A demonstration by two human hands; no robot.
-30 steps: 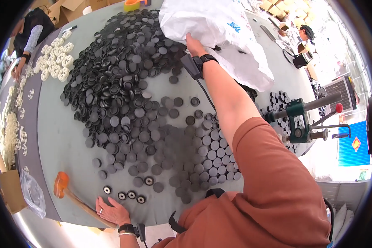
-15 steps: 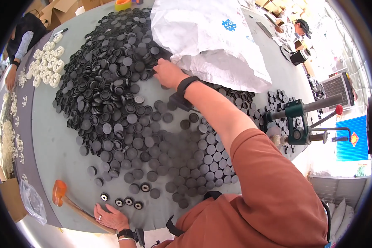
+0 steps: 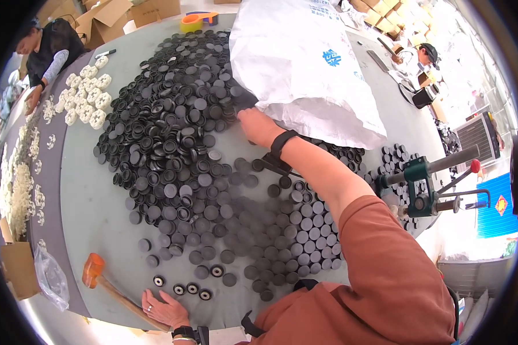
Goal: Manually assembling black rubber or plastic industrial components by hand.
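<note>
My right hand [image 3: 260, 127] is stretched across the table to the mouth of a white woven sack [image 3: 305, 63]. Its fingers are curled inward beside the big heap of round black plastic caps [image 3: 172, 115]; anything in them is hidden. Low on the left, my left hand [image 3: 166, 310] lies on the tabletop with its fingers spread and nothing in it. It rests next to the wooden handle of an orange-headed mallet [image 3: 94, 270]. Several black rollers with metal centres [image 3: 193, 288] stand just beyond its fingertips. Flat caps [image 3: 312, 223] sit in close rows under my right forearm.
A green hand press [image 3: 417, 184] with a red-knobbed lever stands on the right. White plastic parts [image 3: 86, 98] lie at the left, by a co-worker [image 3: 57, 49]. Another person [image 3: 423, 57] sits at the far right. A tape roll [image 3: 191, 23] is at the back.
The whole view has shifted, so things appear farther right and lower. My right hand stays by the sack's mouth, fingers still curled. My left hand remains resting by the mallet handle.
</note>
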